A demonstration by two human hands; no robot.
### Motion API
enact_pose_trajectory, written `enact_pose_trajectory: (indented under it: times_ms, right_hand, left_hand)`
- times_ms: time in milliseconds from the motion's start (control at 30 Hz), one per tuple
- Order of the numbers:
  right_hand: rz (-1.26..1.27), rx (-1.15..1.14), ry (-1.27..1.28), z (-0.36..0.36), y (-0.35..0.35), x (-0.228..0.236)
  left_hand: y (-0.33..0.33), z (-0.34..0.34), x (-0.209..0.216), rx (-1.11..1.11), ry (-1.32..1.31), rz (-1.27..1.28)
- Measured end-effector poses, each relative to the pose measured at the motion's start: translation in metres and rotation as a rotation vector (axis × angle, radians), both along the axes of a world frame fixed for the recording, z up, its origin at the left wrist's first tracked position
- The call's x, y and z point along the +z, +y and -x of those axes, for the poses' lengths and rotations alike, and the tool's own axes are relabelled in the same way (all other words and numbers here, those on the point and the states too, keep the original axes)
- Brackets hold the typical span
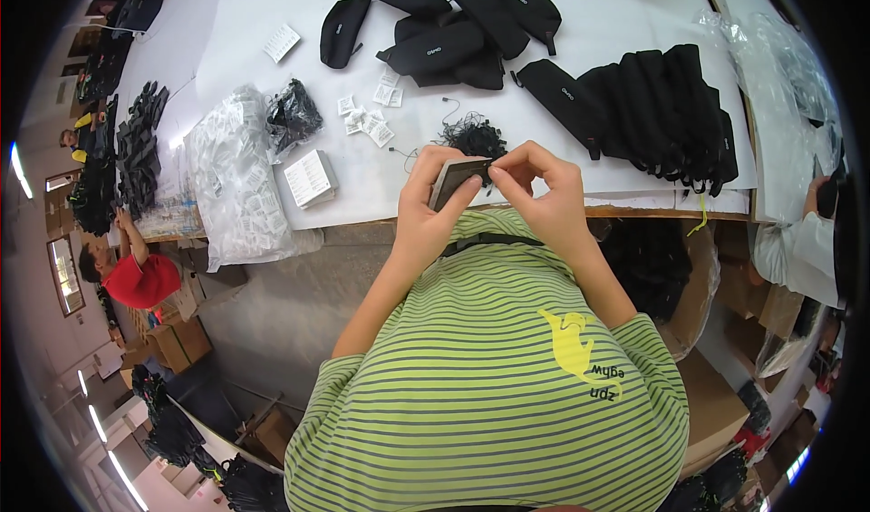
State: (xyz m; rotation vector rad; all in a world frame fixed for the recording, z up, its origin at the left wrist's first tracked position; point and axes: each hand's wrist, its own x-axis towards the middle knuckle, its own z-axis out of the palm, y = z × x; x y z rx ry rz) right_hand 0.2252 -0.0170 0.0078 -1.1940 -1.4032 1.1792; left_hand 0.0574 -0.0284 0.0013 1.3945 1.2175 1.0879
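Close to my body, at the table's front edge, my left hand (433,195) grips a small stack of dark cards (460,178) with pale edges. My right hand (546,188) has its thumb and index finger pinched at the upper right corner of the stack. Whatever is between those fingertips is too small to make out. Just beyond my hands lies a tangled heap of thin black cords (473,135), with a few loose strands around it.
Black pouches (435,52) lie scattered at the back; a row of more black pouches (648,104) overlaps at right. On the left are a white card stack (310,179), small white packets (367,124), a clear bag (240,181) and a bag of black pieces (293,116). A person in red (140,276) stands far left.
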Motion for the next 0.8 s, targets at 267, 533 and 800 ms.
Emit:
enact_pose_trajectory:
  times_ms: [267,533,800]
  right_hand:
    - [0.086,0.072,0.037,-0.007,0.003,0.0]
    - [0.208,0.047,0.119,-0.024,-0.001,0.006]
    - [0.289,0.132,0.136,-0.053,-0.004,0.0]
  left_hand:
    - [0.0,-0.007,0.009,0.047,0.179,-0.208]
    - [0.01,-0.001,0.015,-0.124,0.073,-0.203]
    - [0.032,-0.024,0.002,-0.46,-0.161,0.358]
